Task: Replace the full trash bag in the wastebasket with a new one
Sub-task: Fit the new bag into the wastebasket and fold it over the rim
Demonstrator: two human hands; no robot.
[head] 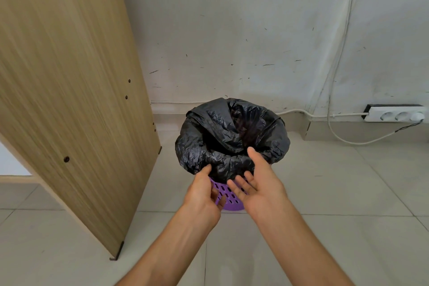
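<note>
From my head camera I am looking down at a small purple perforated plastic wastebasket that is standing on the pale tiled floor, close to the scuffed white wall. A crinkled black plastic trash bag is lining it, with its edge folded out and down over the rim so that only the lower part of the purple wall is showing beneath it. The mouth of the bag is gaping open, and I cannot tell what is lying inside the dark hollow. I am reaching both bare arms forward to the near side of the basket. My left hand is touching the folded hem of the bag with its thumb and fingertips, the remaining fingers curling loosely in front of the purple wall; whether it is truly pinching the plastic I cannot tell. My right hand is spreading open, palm turned inward and upward, thumb lifting toward the rim, grasping nothing and hovering just beside the bag's near edge. To the left a tall light wooden furniture panel is leaning across the view, and at the far right a white power strip with a white cable is resting along the base of the wall.
</note>
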